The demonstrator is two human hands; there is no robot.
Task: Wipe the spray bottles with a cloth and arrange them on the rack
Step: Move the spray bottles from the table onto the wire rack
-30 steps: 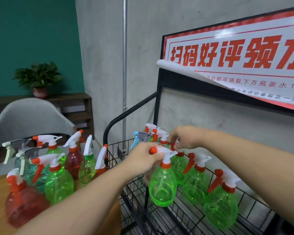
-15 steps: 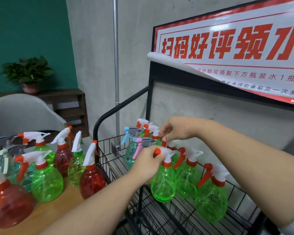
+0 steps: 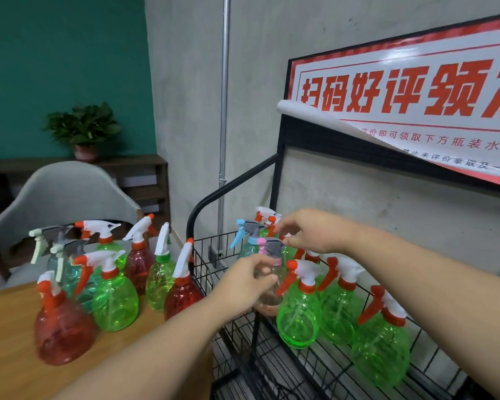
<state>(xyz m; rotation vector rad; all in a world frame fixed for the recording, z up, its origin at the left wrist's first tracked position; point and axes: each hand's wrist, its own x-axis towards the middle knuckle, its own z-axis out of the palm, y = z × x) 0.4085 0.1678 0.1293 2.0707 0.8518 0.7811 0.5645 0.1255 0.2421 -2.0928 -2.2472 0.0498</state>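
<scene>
Two hands work on the rack [image 3: 272, 168]. The left hand [image 3: 244, 282] curls round a clear bottle [image 3: 269, 295], likely to stand it upright. Just right of that grip stands a green bottle [image 3: 299, 321]. The right hand [image 3: 312, 233] pinches a sprayer top above, maybe turning it straight.

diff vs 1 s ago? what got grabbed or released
The left hand let go of the nearest green bottle, which now stands on the rack, and shifted left onto the clear bottle with the pink-and-grey sprayer. The right hand stayed over the sprayer heads at the back. The bottles on the table are unchanged.
</scene>
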